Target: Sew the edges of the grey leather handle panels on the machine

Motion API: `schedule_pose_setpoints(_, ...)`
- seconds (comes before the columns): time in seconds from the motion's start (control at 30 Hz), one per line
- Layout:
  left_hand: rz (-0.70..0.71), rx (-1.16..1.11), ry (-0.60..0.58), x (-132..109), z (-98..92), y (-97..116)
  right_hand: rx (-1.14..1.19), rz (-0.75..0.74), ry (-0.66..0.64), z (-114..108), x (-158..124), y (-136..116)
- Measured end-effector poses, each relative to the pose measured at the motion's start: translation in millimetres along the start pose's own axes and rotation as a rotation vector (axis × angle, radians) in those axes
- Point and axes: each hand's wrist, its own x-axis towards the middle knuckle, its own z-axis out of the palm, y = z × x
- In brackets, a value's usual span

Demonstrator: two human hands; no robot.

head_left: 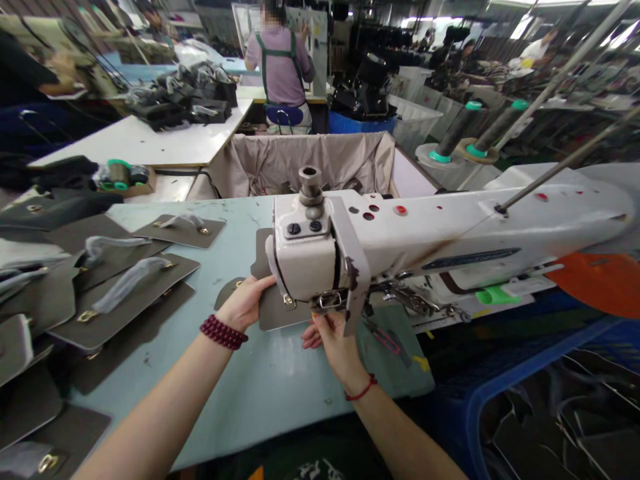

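Flat pcs on tbl, L; sewing mach. R of pcs; bin behind tbl; crate R.

The panel is grey-brown, the tabletop pale blue, the machine white.

The left hand (dark red beads circle its wrist) touches a grey panel under a sewing machine; the right hand is near the panel's edge. Other panels lie left of the left hand, a blue crate right of the right.

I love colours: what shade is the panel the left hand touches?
Grey-brown panel, clearest in head view.
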Motion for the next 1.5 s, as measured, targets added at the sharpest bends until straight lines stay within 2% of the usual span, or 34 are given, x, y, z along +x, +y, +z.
schedule_pose_setpoints(0.23, 0.015, 0.017, 0.05, -3, -2.7, -1, 0.042, -0.013, 0.032, 4, -4, -3)
schedule_pose_setpoints(0.37, -0.038, 0.024, 0.038, -17, -8.7, -5, 0.078, -0.002, 0.047, 6, -5, -5)
schedule_pose_setpoints(0.43, -0.13, 0.125, -0.029, -28, -10.0, -7, 0.103, 0.014, 0.048, 8, -6, -5)
schedule_pose_setpoints(0.53, -0.21, 0.378, -0.195, -42, -8.3, -8, 0.136, 0.032, 0.033, 12, -8, -6)
schedule_pose_setpoints(0.6, -0.162, 0.482, -0.275, -45, -5.7, -8, 0.165, 0.043, 0.023, 15, -10, -7)
schedule_pose_setpoints(0.73, -0.047, 0.544, -0.325, -43, -2.6, -9, 0.196, 0.055, 0.029, 18, -11, -7)
schedule_pose_setpoints(1.07, -0.021, 0.634, -0.341, -40, -3.2, -3, 0.252, 0.063, 0.086, 24, -5, -4)
schedule_pose_setpoints(1.5, 0.037, 0.702, -0.279, -40, -3.0, 0, 0.31, 0.076, 0.165, 42, -1, -9)
